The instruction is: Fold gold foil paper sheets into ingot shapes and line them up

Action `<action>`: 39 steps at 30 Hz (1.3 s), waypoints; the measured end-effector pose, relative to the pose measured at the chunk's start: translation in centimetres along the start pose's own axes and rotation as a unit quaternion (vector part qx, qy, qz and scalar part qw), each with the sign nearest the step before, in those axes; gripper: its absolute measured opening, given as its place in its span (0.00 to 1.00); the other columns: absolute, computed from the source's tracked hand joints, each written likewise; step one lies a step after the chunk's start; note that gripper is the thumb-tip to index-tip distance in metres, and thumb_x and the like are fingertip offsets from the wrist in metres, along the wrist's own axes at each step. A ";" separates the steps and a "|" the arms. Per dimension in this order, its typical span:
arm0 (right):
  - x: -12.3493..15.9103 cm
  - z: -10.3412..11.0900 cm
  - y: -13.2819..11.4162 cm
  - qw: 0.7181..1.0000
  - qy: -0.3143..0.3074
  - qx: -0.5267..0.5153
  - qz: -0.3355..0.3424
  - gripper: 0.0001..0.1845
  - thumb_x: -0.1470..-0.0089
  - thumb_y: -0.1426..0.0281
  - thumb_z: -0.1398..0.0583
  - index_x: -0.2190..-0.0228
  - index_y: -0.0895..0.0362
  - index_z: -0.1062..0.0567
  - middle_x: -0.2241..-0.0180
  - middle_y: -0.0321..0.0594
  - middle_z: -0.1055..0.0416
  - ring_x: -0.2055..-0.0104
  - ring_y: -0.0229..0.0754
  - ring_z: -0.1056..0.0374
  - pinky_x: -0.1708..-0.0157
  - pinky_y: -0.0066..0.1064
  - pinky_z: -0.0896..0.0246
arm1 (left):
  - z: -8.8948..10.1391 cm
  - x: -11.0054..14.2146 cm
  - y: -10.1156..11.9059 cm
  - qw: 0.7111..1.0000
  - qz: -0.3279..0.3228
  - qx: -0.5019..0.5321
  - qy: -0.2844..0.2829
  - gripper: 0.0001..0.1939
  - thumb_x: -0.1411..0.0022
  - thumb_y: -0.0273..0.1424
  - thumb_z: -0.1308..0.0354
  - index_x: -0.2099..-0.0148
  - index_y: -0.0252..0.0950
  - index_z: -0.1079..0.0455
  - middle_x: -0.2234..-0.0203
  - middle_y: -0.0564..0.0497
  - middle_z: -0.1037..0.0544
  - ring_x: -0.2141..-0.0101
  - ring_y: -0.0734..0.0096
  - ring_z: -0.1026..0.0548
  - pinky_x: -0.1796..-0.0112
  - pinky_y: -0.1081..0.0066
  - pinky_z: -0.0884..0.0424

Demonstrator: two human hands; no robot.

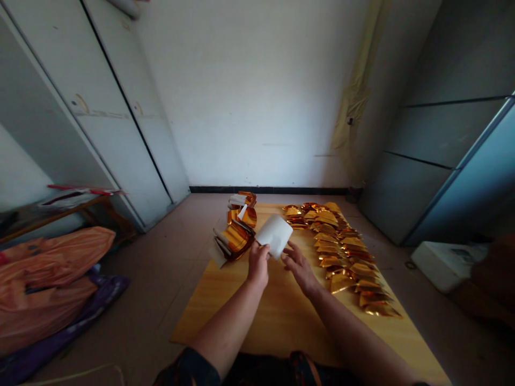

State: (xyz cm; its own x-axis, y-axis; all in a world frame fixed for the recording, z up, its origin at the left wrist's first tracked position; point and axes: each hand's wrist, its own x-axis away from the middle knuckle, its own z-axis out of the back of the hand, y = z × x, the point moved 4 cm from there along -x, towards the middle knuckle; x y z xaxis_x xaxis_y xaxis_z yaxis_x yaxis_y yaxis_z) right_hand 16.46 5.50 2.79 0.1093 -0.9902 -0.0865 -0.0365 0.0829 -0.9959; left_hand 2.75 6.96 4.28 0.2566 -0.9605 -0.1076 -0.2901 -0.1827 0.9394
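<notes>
Above the wooden board, a curved white sheet of paper (275, 235) is pinched at its lower left edge by my left hand (259, 261), thumb on top. My right hand (298, 265) is at the sheet's lower right edge, fingers bent and slightly apart; whether the fingertips touch the paper is hard to tell. Just left of the sheet lies a loose stack of gold foil sheets (235, 236), curled, with some white backs showing. Rows of folded gold foil pieces (328, 244) overlap along the board's right side.
The wooden board (225, 300) is low, in front of a white wall (249, 96). Orange and purple bags (60, 268) lie at left, near a grey cabinet (116, 107). At right are a refrigerator (434, 134) and a white box (438, 262) on the floor.
</notes>
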 end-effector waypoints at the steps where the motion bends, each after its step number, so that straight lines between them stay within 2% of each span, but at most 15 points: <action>1: -0.1 -0.4 -0.2 0.998 0.004 -0.052 -0.023 0.35 0.52 0.56 0.41 0.44 0.51 0.42 0.52 0.46 0.31 0.55 0.46 0.33 0.63 0.35 0.34 | -0.5 0.3 -0.3 0.998 0.035 0.057 -0.010 0.19 0.49 0.32 0.46 0.54 0.34 0.36 0.62 0.47 0.24 0.63 0.67 0.25 0.64 0.70 0.31; 4: -0.9 -1.2 -0.7 0.982 0.039 -0.181 -0.037 0.31 0.53 0.57 0.40 0.48 0.49 0.41 0.55 0.42 0.30 0.58 0.44 0.32 0.65 0.33 0.34 | -1.2 1.3 -0.7 0.981 0.101 0.160 -0.044 0.22 0.54 0.32 0.41 0.54 0.34 0.35 0.61 0.46 0.23 0.64 0.67 0.24 0.63 0.70 0.31; 8: -1.9 -1.2 -1.1 0.975 0.064 -0.209 -0.036 0.28 0.62 0.64 0.35 0.57 0.54 0.34 0.63 0.40 0.28 0.65 0.42 0.32 0.70 0.30 0.36 | -0.3 2.1 -0.7 0.966 0.157 0.191 -0.069 0.21 0.56 0.32 0.38 0.57 0.34 0.33 0.63 0.46 0.22 0.65 0.67 0.24 0.65 0.70 0.31; 11: -2.1 -1.0 -1.6 0.981 0.002 -0.187 -0.041 0.29 0.66 0.65 0.33 0.59 0.56 0.33 0.65 0.39 0.27 0.67 0.42 0.32 0.69 0.31 0.35 | 1.4 1.5 -0.1 0.974 0.150 0.162 -0.057 0.18 0.55 0.34 0.38 0.60 0.35 0.33 0.65 0.49 0.22 0.66 0.68 0.24 0.67 0.71 0.30; 14: -2.3 -0.8 -1.6 0.985 -0.102 -0.118 -0.075 0.32 0.68 0.67 0.32 0.58 0.56 0.31 0.64 0.38 0.27 0.66 0.42 0.31 0.68 0.31 0.35 | 3.3 0.6 1.0 0.985 0.117 0.115 -0.060 0.21 0.55 0.37 0.39 0.57 0.35 0.32 0.65 0.49 0.22 0.66 0.67 0.24 0.66 0.70 0.30; 16: -2.9 -0.3 -1.0 0.986 -0.126 -0.024 -0.106 0.33 0.70 0.67 0.31 0.58 0.56 0.31 0.64 0.38 0.27 0.66 0.41 0.31 0.70 0.29 0.36 | 4.4 0.2 1.1 0.987 0.135 0.053 -0.076 0.30 0.59 0.34 0.37 0.51 0.33 0.33 0.68 0.48 0.22 0.70 0.68 0.25 0.70 0.72 0.31; 18: -4.0 0.5 -0.2 0.986 -0.101 0.069 -0.116 0.38 0.70 0.69 0.31 0.53 0.58 0.32 0.65 0.39 0.27 0.67 0.41 0.32 0.70 0.29 0.37 | 5.3 0.1 1.1 0.989 0.116 -0.033 -0.080 0.36 0.58 0.31 0.37 0.43 0.33 0.38 0.68 0.49 0.21 0.73 0.71 0.25 0.72 0.74 0.32; 19: -4.6 1.0 0.3 0.983 -0.066 0.115 -0.129 0.41 0.70 0.69 0.31 0.50 0.58 0.34 0.66 0.38 0.27 0.68 0.40 0.32 0.71 0.28 0.38 | 5.6 0.1 1.1 0.989 0.093 -0.083 -0.084 0.38 0.57 0.31 0.38 0.41 0.34 0.40 0.67 0.50 0.21 0.74 0.72 0.26 0.72 0.74 0.32; 21: -5.6 1.8 1.0 0.970 -0.003 0.199 -0.142 0.43 0.65 0.73 0.33 0.45 0.60 0.38 0.69 0.37 0.28 0.71 0.39 0.33 0.73 0.28 0.39 | 6.0 0.3 1.0 0.980 0.026 -0.176 -0.084 0.34 0.54 0.29 0.41 0.41 0.36 0.38 0.62 0.49 0.21 0.70 0.71 0.24 0.69 0.73 0.30; 23: -6.3 2.2 1.3 0.950 0.031 0.287 -0.118 0.42 0.64 0.78 0.36 0.45 0.58 0.37 0.70 0.36 0.29 0.72 0.37 0.34 0.73 0.27 0.39 | 6.0 0.8 0.7 0.959 -0.023 -0.267 -0.089 0.25 0.52 0.26 0.45 0.48 0.35 0.30 0.59 0.48 0.21 0.62 0.67 0.23 0.61 0.70 0.29; 26: -6.2 2.0 1.1 0.911 0.027 0.411 -0.015 0.35 0.62 0.82 0.40 0.49 0.57 0.32 0.63 0.39 0.28 0.67 0.38 0.32 0.67 0.27 0.39 | 5.5 1.6 -0.3 0.918 -0.015 -0.377 -0.124 0.17 0.51 0.23 0.49 0.60 0.34 0.23 0.62 0.46 0.20 0.59 0.63 0.23 0.54 0.66 0.30; 30: -5.0 1.0 0.9 0.839 -0.020 0.533 0.106 0.23 0.53 0.83 0.45 0.55 0.58 0.27 0.59 0.43 0.30 0.60 0.39 0.34 0.59 0.26 0.41 | 4.8 2.5 -0.7 0.882 -0.005 -0.434 -0.182 0.23 0.55 0.18 0.50 0.58 0.35 0.23 0.59 0.47 0.20 0.56 0.61 0.24 0.51 0.64 0.31; 34: -4.4 0.4 0.7 0.776 -0.071 0.608 0.148 0.14 0.43 0.77 0.48 0.60 0.56 0.26 0.62 0.42 0.30 0.59 0.41 0.36 0.57 0.30 0.44 | 4.2 3.1 -0.1 0.839 -0.051 -0.475 -0.260 0.31 0.59 0.14 0.52 0.53 0.37 0.25 0.56 0.48 0.22 0.54 0.63 0.26 0.49 0.66 0.32; 37: -4.2 0.0 0.0 0.744 -0.076 0.640 0.175 0.11 0.42 0.73 0.47 0.62 0.54 0.25 0.59 0.44 0.30 0.55 0.44 0.38 0.52 0.36 0.47 | 3.8 3.5 0.6 0.788 -0.095 -0.545 -0.271 0.27 0.53 0.15 0.51 0.52 0.38 0.26 0.57 0.46 0.22 0.56 0.65 0.26 0.51 0.67 0.32; 39: -3.8 -0.2 -0.8 0.738 -0.055 0.645 0.192 0.12 0.42 0.73 0.48 0.62 0.54 0.25 0.55 0.47 0.31 0.50 0.47 0.41 0.49 0.42 0.51 | 3.6 3.8 0.9 0.749 -0.105 -0.600 -0.262 0.19 0.47 0.19 0.49 0.57 0.39 0.25 0.61 0.47 0.23 0.59 0.66 0.26 0.56 0.69 0.31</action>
State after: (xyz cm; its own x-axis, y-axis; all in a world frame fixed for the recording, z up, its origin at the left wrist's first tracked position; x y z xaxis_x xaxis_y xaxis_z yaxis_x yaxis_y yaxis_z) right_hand 15.83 9.19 3.91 0.4195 -0.8570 -0.2993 0.8821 0.4627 -0.0885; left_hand 0.19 2.38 3.58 -0.3070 -0.9452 -0.1110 0.8239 -0.3223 0.4661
